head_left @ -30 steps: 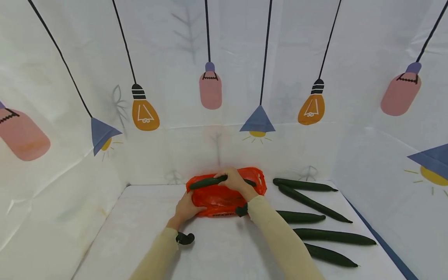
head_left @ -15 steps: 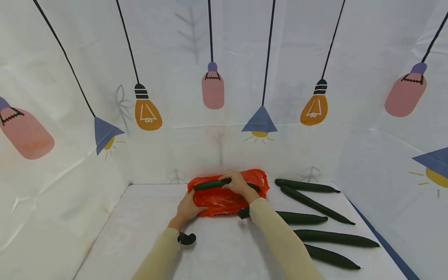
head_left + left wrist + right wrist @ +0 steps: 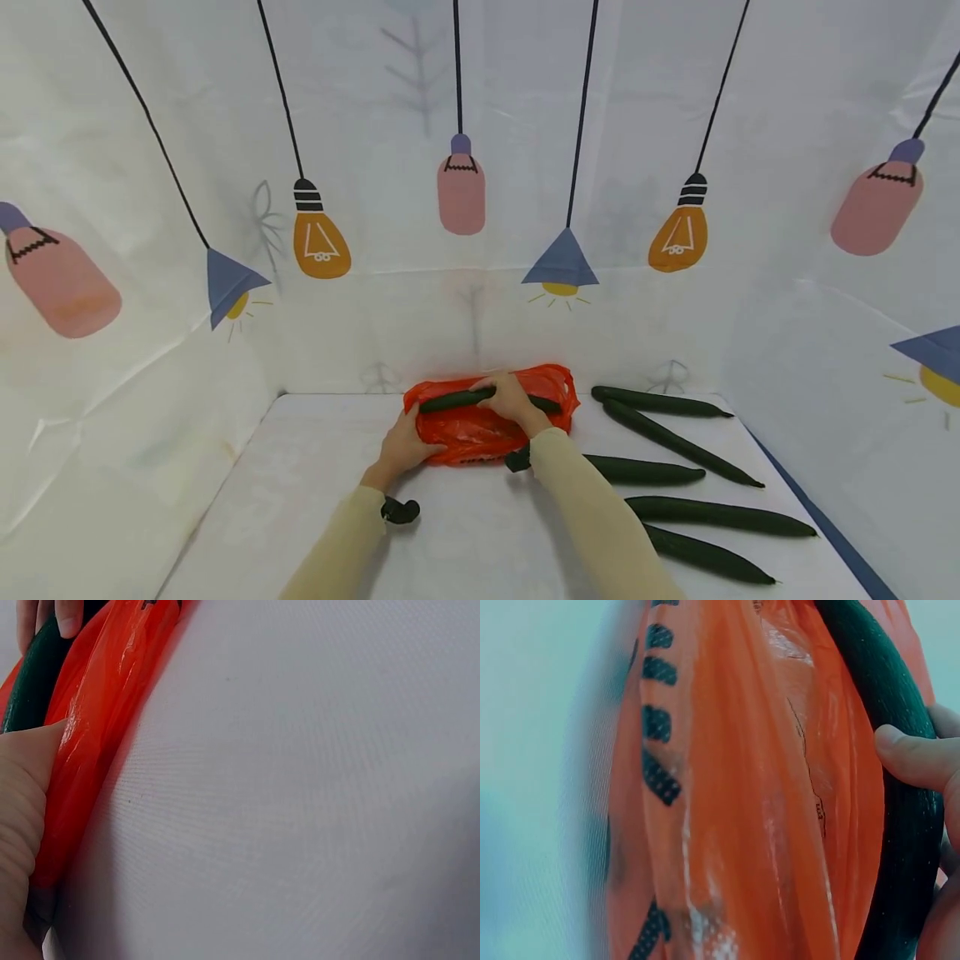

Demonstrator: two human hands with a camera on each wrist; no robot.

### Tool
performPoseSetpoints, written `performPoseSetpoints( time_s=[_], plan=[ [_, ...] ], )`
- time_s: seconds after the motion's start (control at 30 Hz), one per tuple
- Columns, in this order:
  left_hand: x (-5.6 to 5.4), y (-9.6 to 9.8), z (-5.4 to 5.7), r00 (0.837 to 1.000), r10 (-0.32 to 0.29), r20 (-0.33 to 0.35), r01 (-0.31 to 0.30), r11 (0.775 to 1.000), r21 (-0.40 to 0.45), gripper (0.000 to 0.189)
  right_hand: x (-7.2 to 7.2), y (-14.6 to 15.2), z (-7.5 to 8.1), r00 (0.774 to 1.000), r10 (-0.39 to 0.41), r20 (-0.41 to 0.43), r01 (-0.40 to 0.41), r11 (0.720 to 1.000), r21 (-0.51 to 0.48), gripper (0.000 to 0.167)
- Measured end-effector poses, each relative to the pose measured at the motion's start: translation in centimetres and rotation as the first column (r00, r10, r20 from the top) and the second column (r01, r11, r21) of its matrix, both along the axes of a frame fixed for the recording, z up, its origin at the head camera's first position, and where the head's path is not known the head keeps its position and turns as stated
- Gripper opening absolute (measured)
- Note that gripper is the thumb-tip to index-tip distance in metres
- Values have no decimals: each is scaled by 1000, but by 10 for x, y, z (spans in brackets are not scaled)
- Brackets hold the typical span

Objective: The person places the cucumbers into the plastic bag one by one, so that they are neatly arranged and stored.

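Observation:
A red plastic bag (image 3: 472, 433) lies on the white table against the back wall, its mouth spread open. Across the opening lies a long dark green cucumber (image 3: 455, 401), overlapping the bag in the head view. My right hand (image 3: 507, 398) grips the cucumber near its middle from above. Up close in the right wrist view, the thumb presses one side of the cucumber (image 3: 900, 697) with fingers behind it. At the bag's left end, my left hand (image 3: 402, 442) holds the plastic, thumb along the front. Most of the left fingers are hidden.
Several more cucumbers (image 3: 720, 513) lie on the right side of the table (image 3: 465, 542), partly covered by the right sleeve (image 3: 592, 517). White sheeting (image 3: 390, 333) printed with hanging lamps encloses the back and sides. Both wrists carry small black cameras (image 3: 401, 511).
The cucumber has sunk slightly lower over the bag with my right hand. My left hand keeps its place at the bag's left end. The head view has shifted a little.

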State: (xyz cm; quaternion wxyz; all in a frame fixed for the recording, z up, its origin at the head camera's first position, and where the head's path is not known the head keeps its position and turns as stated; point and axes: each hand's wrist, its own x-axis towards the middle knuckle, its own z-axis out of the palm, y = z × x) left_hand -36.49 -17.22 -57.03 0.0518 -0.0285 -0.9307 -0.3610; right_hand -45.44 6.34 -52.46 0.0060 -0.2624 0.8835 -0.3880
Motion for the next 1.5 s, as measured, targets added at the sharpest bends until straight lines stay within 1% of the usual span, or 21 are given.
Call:
performPoseSetpoints(
  time_s=[0.07, 0.23, 0.3, 0.57, 0.8, 1.07, 1.2, 1.3, 1.5],
  plan=[
    [-1, 0, -1, 1000, 3, 4, -3, 1000, -18, 112, 1, 1, 0, 1000, -5, 6, 5, 1000, -12, 29],
    [-4, -1, -6, 1000, 6, -13, -7, 999, -49, 112, 4, 0, 0, 999, -26, 35, 27, 999, -20, 29],
    [-5, -1, -7, 1000, 4, -16, -4, 999, -39, 112, 3, -1, -2, 998, -37, 41, 38, 999, -11, 29],
    [-5, 1, -5, 1000, -8, 0, 8, 999, -33, 112, 5, -1, -5, 997, -63, 39, 63, 998, 8, 29],
    [-1, 2, -3, 1000, 3, 14, -3, 1000, -29, 110, 8, -2, -9, 997, -55, 45, 55, 998, -7, 28],
    [0, 2, -3, 1000, -7, 15, 7, 999, -38, 108, 6, -2, -18, 994, -90, 55, 88, 995, 39, 27],
    [-2, 2, -3, 1000, -6, 11, 6, 999, -46, 105, 6, -4, -17, 995, -91, 32, 90, 995, 45, 27],
    [-3, 2, -3, 1000, -5, 8, 5, 999, -51, 105, 6, -6, -16, 995, -95, 32, 93, 994, 51, 27],
    [-2, -1, -3, 1000, -3, 20, 4, 999, -34, 105, 7, -10, -12, 994, -88, 69, 83, 994, 68, 27]
  ],
)
